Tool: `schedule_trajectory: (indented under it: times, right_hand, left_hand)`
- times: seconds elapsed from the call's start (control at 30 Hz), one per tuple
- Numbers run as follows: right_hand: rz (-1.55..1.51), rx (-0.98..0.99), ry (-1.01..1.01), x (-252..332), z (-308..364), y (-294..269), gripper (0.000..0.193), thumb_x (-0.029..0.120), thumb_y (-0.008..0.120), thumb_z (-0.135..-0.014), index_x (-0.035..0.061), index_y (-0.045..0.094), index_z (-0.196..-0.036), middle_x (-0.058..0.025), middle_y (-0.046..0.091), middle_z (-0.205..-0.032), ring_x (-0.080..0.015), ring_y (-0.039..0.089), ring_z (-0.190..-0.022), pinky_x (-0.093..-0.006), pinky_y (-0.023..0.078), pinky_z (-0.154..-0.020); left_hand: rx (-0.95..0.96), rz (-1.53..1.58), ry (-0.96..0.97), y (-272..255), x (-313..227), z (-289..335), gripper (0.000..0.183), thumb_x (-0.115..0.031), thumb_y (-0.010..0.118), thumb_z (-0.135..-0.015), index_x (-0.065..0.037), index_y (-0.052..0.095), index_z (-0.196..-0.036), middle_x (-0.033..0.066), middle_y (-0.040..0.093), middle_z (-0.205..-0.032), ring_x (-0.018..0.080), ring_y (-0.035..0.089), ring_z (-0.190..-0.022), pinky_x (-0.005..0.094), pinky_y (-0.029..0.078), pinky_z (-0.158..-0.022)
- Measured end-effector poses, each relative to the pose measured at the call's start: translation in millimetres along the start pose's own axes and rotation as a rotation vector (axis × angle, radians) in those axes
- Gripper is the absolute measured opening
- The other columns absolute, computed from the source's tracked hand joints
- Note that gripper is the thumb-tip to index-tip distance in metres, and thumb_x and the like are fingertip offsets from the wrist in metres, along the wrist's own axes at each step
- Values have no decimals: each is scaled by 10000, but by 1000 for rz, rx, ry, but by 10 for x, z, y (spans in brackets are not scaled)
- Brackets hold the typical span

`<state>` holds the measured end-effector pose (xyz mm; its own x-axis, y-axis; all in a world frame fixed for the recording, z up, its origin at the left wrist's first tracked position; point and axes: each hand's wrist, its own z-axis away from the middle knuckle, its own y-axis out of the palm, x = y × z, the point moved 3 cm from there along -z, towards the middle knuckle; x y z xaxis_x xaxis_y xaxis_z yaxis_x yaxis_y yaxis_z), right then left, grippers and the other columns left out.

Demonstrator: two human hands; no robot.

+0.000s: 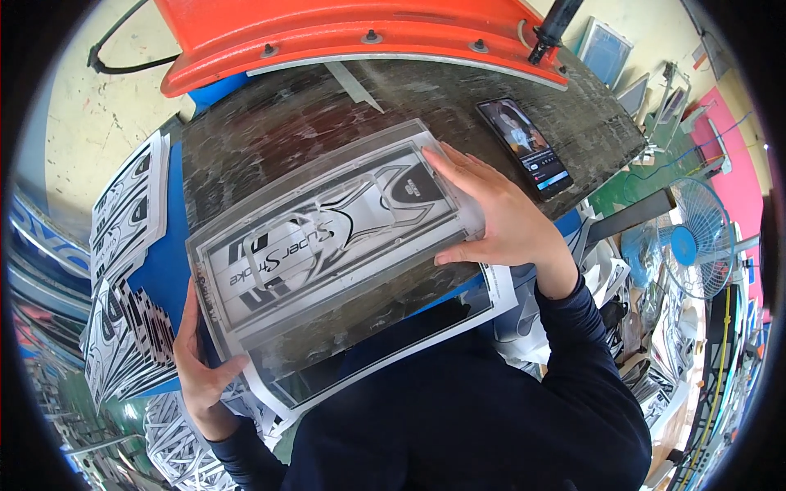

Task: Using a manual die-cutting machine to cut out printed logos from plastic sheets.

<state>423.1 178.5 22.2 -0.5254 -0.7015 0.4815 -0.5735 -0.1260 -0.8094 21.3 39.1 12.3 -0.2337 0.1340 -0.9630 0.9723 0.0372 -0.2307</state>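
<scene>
A clear rectangular plastic plate [327,305] with raised cutting outlines, which looks like a cutting die, lies tilted over a black-and-white printed sheet [295,254]. My left hand [201,372] clasps its left edge, thumb on the near side and fingers along the outer side. At the right end, my right hand [508,217] grips the plate, with fingers on the far corner and thumb toward the near edge. Below it, close to my body, shows a white-bordered sheet [502,290] with a window through its middle. How the plate and sheets touch underneath is hidden.
An orange-red press beam [360,37] spans the far side above the dark worktable [246,147]. A phone [524,147] lies on the table's right part. Printed sheets [127,213] are stacked at the left. A fan [688,241] stands right; offcuts [184,442] pile below left.
</scene>
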Motion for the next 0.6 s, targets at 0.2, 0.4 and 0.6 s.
schedule_trajectory:
  times: [0.2, 0.4, 0.6]
  right_hand:
    - [-50, -1, -41, 38, -2, -40, 1136, 385, 927, -639, 16, 375, -1561, -210, 422, -1580, -380, 380, -1479, -439, 310, -1208]
    - [-126, 42, 42, -69, -1, -24, 1167, 432, 908, -636, 9, 352, -1572, -207, 416, -1591, -349, 391, -1483, -418, 311, -1200]
    - [-137, 45, 47, -69, -28, 14, 1173, 536, 865, -668, 6, 342, -1575, -227, 408, -1590, -361, 406, -1471, -428, 316, -1192]
  left_hand:
    - [-29, -226, 7, -70, -11, 33, 1124, -18, 903, -537, 95, 379, -1524, 192, 449, -1572, 231, 388, -1465, 355, 250, -1214]
    - [20, -210, 83, -52, 26, 18, 1090, -137, 950, -642, 52, 366, -1542, 191, 364, -1629, 305, 289, -1537, 441, 168, -1251]
    - [14, -279, 77, -106, 39, 71, 1113, -215, 956, -656, 48, 348, -1550, 185, 345, -1639, 319, 248, -1552, 475, 128, -1256]
